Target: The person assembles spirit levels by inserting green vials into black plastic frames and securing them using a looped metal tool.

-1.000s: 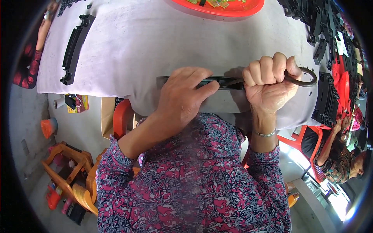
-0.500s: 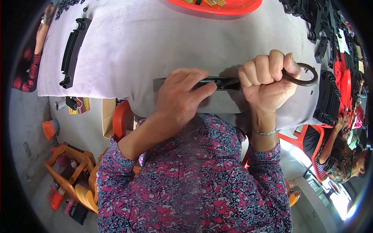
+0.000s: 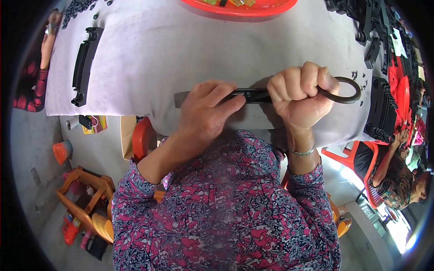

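Above the white surface, the right hand fists the ring-ended tool, the left hand pressing what seems a flat strip; steady pressure would serve best.

Matt dark metal tool; smooth white cloth table cover.

Table clutter, off-task.
Black curved plastic strip far left of fingers; red tray above; stacked black parts just right; orange chair below.
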`<control>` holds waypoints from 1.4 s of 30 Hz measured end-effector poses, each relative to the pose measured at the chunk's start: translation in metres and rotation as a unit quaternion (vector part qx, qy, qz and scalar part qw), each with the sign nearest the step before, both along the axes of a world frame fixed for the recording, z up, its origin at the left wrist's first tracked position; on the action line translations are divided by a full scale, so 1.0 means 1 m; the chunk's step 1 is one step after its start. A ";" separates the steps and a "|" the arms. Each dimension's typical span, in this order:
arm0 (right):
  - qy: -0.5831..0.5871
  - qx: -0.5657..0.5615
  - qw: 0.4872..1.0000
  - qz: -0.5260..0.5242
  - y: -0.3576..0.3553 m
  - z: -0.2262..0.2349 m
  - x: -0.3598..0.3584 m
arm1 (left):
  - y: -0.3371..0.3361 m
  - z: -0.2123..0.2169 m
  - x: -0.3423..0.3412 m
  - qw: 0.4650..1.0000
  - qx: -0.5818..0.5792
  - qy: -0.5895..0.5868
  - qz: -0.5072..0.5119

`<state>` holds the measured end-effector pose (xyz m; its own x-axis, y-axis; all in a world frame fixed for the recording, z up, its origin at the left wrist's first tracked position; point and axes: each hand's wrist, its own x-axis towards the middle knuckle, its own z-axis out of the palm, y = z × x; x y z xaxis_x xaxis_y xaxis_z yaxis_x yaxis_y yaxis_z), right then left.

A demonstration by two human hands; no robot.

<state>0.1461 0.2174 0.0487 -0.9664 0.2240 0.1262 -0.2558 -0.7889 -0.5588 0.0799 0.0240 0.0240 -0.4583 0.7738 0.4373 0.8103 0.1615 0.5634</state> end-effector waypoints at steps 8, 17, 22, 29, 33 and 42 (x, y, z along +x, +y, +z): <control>0.009 -0.019 1.000 -0.014 0.004 0.001 0.003 | 0.001 -0.001 0.001 1.000 0.004 0.009 0.006; 0.015 -0.001 1.000 -0.012 0.003 0.003 0.002 | 0.001 0.003 0.000 1.000 -0.004 0.010 0.006; 0.008 -0.006 1.000 -0.010 0.002 0.004 0.001 | 0.002 0.002 0.000 1.000 0.001 0.016 0.008; -0.012 -0.011 1.000 -0.006 -0.003 0.000 -0.001 | 0.001 0.006 -0.001 1.000 -0.006 -0.003 -0.002; -0.004 -0.016 1.000 -0.003 0.000 0.001 0.001 | 0.002 0.005 0.000 1.000 0.003 0.008 0.004; 0.005 -0.009 1.000 -0.003 0.003 0.005 0.000 | 0.003 0.004 0.000 1.000 0.003 0.006 0.003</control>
<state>0.1462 0.2202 0.0541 -0.9638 0.2319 0.1313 -0.2657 -0.7970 -0.5424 0.0797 0.0273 0.0284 -0.4585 0.7676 0.4478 0.8155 0.1631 0.5553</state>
